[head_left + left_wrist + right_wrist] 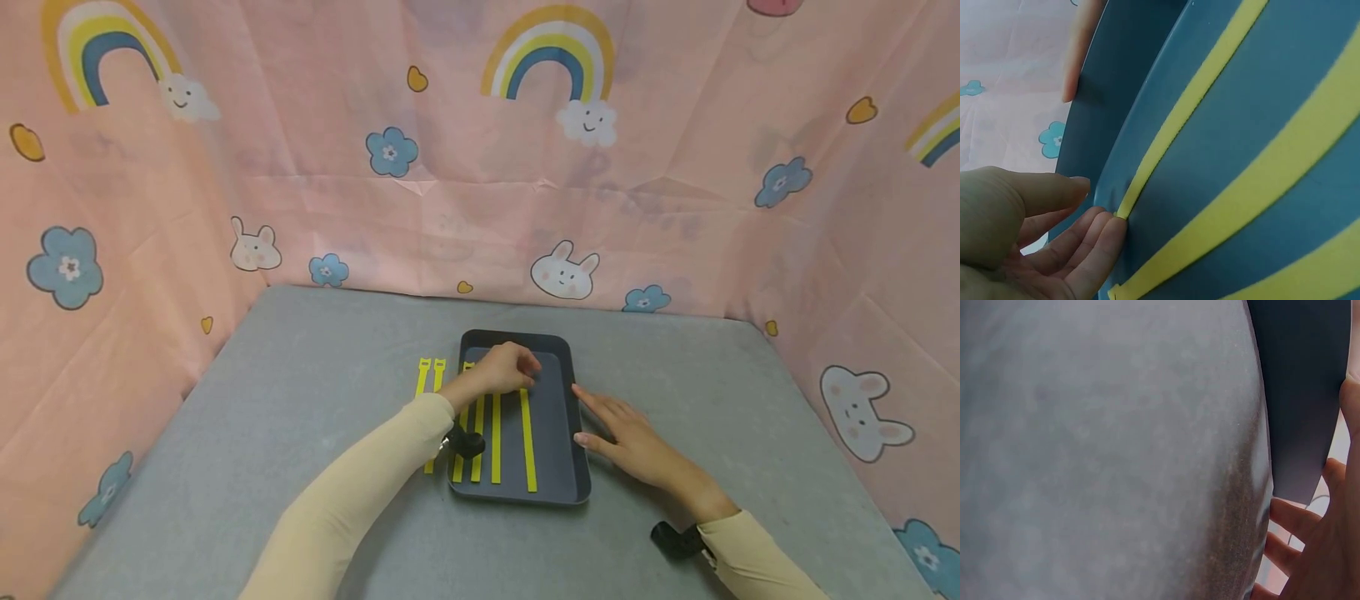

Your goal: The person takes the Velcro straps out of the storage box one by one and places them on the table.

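Note:
A dark grey rectangular tray (pixel 556 417) lies on the table with several yellow hook-and-loop cable ties lengthwise in it. My left hand (pixel 508 367) is over the tray's far half, at the far end of the rightmost tie (pixel 529 442). In the left wrist view, the fingertips (pixel 1113 228) touch that tie's end (pixel 1147 165), while the thumb stands apart from them. My right hand (pixel 633 442) lies at the tray's right side, its fingers extended and fingertips right at the rim. Two more ties (pixel 431 379) lie on the table left of the tray, partly hidden behind the left forearm.
The grey table (pixel 337 358) is enclosed at the back and sides by pink printed cloth (pixel 465 217). A black wrist camera (pixel 468 443) on the left arm overhangs the tray's left part; another wrist camera (pixel 675 542) sits on the right arm.

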The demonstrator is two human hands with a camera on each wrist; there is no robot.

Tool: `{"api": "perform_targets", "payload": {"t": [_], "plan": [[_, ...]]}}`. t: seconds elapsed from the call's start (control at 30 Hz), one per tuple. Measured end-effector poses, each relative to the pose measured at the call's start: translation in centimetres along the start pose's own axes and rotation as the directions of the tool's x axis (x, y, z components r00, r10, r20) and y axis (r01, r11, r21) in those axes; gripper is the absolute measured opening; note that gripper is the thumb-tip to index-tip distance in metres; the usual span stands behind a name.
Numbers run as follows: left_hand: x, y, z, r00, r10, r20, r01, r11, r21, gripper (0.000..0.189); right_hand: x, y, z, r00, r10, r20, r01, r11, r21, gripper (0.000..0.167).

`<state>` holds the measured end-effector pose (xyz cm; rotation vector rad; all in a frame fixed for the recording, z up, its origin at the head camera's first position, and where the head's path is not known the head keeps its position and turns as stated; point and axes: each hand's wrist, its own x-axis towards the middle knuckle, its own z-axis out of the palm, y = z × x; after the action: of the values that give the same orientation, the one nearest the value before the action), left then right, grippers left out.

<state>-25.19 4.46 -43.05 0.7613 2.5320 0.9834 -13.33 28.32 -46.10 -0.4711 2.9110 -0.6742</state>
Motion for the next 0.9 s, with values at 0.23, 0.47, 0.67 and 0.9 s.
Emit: {"api": "perform_targets", "payload": {"t": [0.23, 0.47, 0.67, 0.9], "plan": [[0.1, 0.4, 0.1, 1.0, 0.022, 0.012, -0.022, 1.0, -0.008, 0.024, -0.1, -0.1, -0.1, 1.0, -0.008, -0.004, 0.008, 1.0, -0.007, 0.074], [0.2, -0.2, -0.2, 0.994, 0.1, -0.047, -0.103, 0.993, -0.061, 0.024, -0.1, -0.1, -0.1, 1.0, -0.004, -0.003, 0.004, 1.0, 0.003, 0.074], [0.0, -0.9, -0.5, 0.985, 0.085, -0.152, -0.1, 0.991, -0.094, 0.023, -0.2, -0.3, -0.2, 1.0, -0.008, -0.012, 0.008, 1.0, 0.004, 0.074], [0.1, -1.9, -0.2, 0.986, 0.089, -0.142, -0.1, 0.993, -0.068, 0.026, -0.2, -0.4, -0.2, 1.0, -0.008, -0.008, 0.008, 1.0, -0.001, 0.073]]}}
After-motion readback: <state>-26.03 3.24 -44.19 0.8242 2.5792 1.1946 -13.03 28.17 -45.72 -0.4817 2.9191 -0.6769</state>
